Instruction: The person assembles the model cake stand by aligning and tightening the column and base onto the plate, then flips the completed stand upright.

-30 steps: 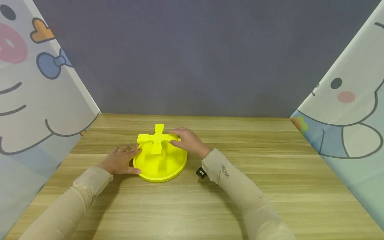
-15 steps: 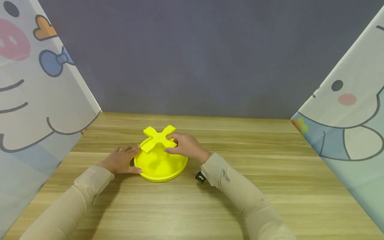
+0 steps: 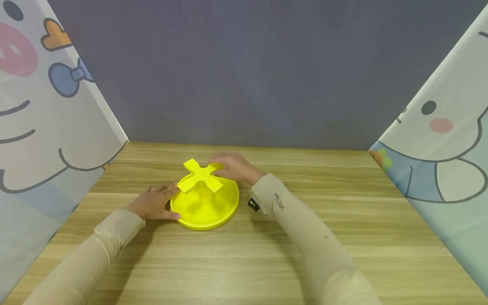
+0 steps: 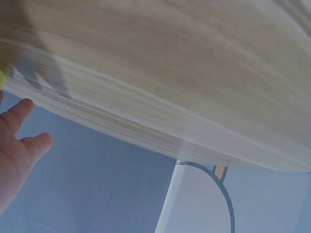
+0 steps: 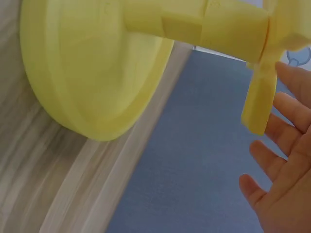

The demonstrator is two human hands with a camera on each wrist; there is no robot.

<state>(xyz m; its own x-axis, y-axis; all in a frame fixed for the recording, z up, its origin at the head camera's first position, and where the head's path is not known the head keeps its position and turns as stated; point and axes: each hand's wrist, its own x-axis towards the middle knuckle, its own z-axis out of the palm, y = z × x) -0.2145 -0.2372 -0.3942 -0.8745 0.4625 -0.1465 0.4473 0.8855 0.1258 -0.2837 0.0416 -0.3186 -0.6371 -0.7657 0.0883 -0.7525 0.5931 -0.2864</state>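
A yellow round dish-like base (image 3: 206,214) rests on the wooden table. From its middle rises a thick yellow post (image 5: 187,22), topped by a flat yellow cross-shaped piece (image 3: 201,174). My left hand (image 3: 152,204) lies with spread fingers against the left rim of the base; the left wrist view shows only part of that hand. At the cross's far right arm is my right hand (image 3: 235,167). In the right wrist view its fingers are extended and apart, close to or touching that yellow arm (image 5: 259,104), without curling round it.
The wooden table (image 3: 324,228) stretches right and forward of the base. Behind it stands a grey partition (image 3: 244,76), with cartoon-printed panels at left (image 3: 68,127) and right (image 3: 434,169). A small black device (image 3: 253,204) sits at my right wrist.
The cross has turned from its upright plus position to a diagonal one, settling in the last half second. My right hand has shifted away and upward; my left hand stays at the rim.
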